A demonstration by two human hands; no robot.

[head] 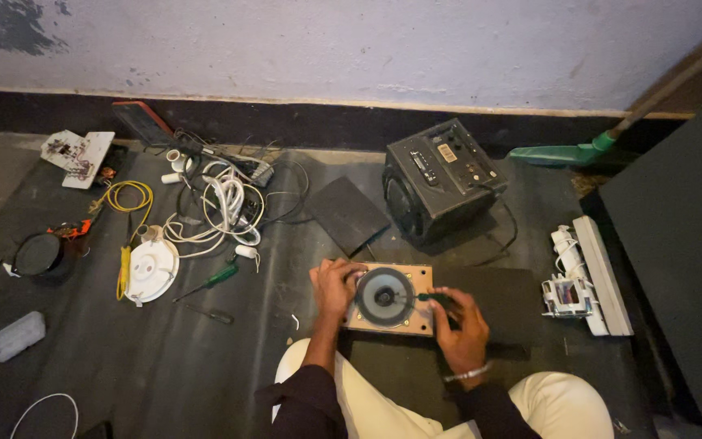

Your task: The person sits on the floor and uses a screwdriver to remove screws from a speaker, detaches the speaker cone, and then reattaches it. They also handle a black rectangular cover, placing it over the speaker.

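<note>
A round speaker driver (384, 297) is mounted on a small wooden board (422, 276) lying on the dark floor mat in front of me. My left hand (333, 286) grips the left edge of the board and driver. My right hand (458, 323) holds a green-handled screwdriver (431, 297) whose tip points at the driver's right rim. My knees in light trousers frame the bottom of the view.
A black speaker cabinet (436, 179) stands behind the board, with a dark panel (348, 215) beside it. Left lie tangled white cables (221, 207), a yellow wire (127, 197), a white round fitting (150, 270), another green screwdriver (209, 282) and a circuit board (79, 156). White parts (587, 276) lie right.
</note>
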